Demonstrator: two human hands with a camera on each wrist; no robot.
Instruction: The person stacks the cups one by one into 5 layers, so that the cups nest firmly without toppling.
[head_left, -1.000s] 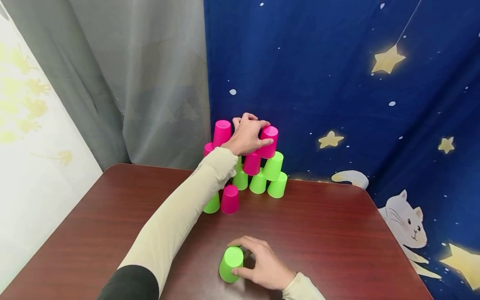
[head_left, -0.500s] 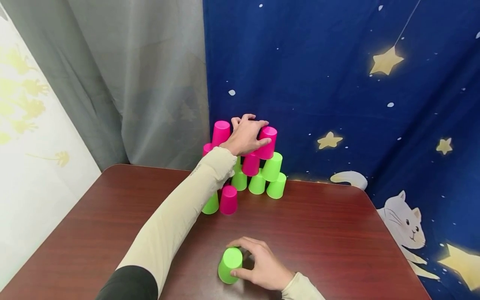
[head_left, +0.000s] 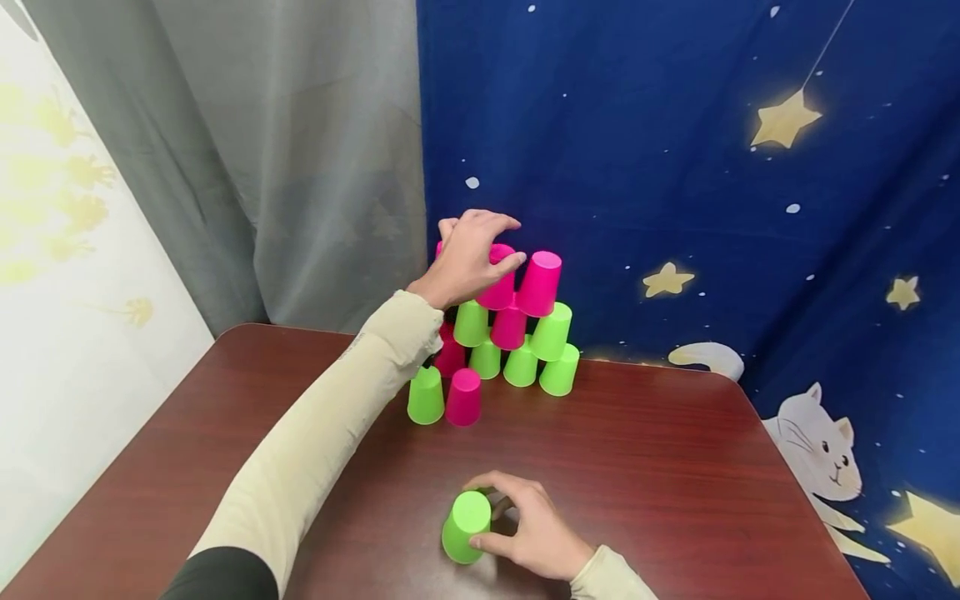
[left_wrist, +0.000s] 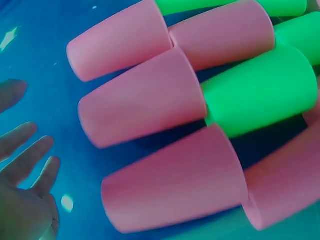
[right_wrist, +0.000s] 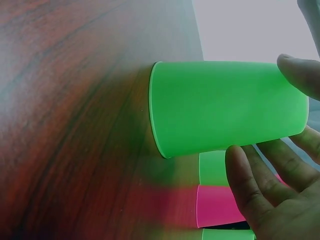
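Observation:
In the head view my left hand (head_left: 474,254) hovers at the top of a tiered stack of upside-down cups, fingers spread and holding nothing. Behind it shows a middle pink cup (head_left: 497,287); to its right stands another pink cup (head_left: 542,285) in the top row. The left wrist view shows a gap between those fingers and the three top pink cups (left_wrist: 142,100). Near the front, my right hand (head_left: 536,529) holds an upside-down green cup (head_left: 467,527) between thumb and fingers. In the right wrist view its rim is right at the tabletop.
Lower tiers mix green cups (head_left: 552,332) and pink cups (head_left: 509,327). In front of the stack stand a single green cup (head_left: 426,397) and a pink cup (head_left: 463,399). The brown table (head_left: 660,467) backs onto a blue starry curtain (head_left: 600,125) and a grey curtain (head_left: 330,167).
My left hand has moved left and up, away from the right-hand top pink cup, uncovering the middle one. My right hand stays at the green cup.

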